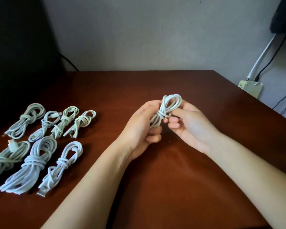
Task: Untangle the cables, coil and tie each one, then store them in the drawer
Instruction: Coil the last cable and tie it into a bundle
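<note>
Left grip [142, 129] and right grip [191, 128] pinch a coiled cable [165, 111] mid-frame. Brown surface [163, 187], seven tied cables [34, 162] left; grey wall [139, 38] behind.

home rm, wood desk [155, 83], plain wall [139, 30], router [250, 88]

tied cables [35, 161]: two rows, table [172, 179] left | held cable [165, 111]: above table centre

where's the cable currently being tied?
Head view, just right of centre: the white cable is held above the table between the left hand and right hand, well right of the seven tied bundles.
</note>
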Motion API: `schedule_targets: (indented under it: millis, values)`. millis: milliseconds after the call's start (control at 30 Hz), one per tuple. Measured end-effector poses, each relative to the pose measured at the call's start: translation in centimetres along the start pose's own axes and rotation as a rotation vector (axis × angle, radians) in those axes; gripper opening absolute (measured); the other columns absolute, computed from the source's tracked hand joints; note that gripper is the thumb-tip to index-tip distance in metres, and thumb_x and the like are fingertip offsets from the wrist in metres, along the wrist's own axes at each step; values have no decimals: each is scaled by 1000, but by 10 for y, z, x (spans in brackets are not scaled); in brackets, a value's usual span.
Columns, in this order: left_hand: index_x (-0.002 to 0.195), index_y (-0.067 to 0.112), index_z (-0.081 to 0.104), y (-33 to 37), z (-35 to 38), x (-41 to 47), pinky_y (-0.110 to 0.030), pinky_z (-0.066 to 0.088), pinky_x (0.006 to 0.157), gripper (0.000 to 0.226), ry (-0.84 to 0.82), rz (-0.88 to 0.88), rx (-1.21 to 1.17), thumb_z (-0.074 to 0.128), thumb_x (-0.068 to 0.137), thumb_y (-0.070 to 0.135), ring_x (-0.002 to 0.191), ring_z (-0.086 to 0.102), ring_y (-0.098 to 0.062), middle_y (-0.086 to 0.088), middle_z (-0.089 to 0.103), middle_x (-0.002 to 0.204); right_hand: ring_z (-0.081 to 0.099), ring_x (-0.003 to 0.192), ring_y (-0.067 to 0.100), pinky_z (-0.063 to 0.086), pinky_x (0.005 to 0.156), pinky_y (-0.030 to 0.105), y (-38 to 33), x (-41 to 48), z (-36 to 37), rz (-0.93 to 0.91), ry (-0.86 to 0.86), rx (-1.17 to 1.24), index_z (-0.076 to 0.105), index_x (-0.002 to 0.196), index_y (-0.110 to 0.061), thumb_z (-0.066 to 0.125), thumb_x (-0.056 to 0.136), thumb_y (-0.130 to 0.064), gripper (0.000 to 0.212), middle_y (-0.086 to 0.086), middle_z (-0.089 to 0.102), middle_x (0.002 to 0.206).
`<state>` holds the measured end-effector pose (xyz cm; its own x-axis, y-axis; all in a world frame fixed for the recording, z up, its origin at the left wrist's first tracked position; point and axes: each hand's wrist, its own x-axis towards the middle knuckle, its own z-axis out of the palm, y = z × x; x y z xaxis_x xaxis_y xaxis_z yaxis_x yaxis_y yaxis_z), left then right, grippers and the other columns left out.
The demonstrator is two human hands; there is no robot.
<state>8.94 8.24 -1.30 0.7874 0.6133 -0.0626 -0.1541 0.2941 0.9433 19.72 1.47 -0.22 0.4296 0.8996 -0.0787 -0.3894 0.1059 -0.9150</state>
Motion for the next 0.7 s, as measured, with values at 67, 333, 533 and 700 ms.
schedule_targets:
  millis: [67,333,533,700]
  values:
    - [95,19,55,-4,2,0,-15,18,36,23,-17,25,69,46,97,40,47,24,-6,1,47,70,40,47,5,32,38,13,0,1,1,18,56,14,65,86,-10,40,95,8,31,2,57,59]
    - [101,13,63,-12,3,0,-18,36,45,21,100,190,384,66,88,29,54,46,-3,2,59,76,38,41,3,34,36,14,7,5,1,62,195,6,60,87,-9,35,92,13,34,2,60,59]
    - [89,19,65,-19,1,7,-30,45,89,7,258,472,747,64,89,27,96,56,-9,11,57,95,39,36,2,30,35,12,9,3,6,149,210,128,59,84,-10,28,94,12,39,0,61,52]
    - [81,14,61,-12,2,5,-34,51,78,7,219,540,799,66,86,15,82,61,-12,3,59,91,32,40,4,25,35,13,3,0,7,210,171,143,56,77,-10,31,95,9,36,1,53,53]
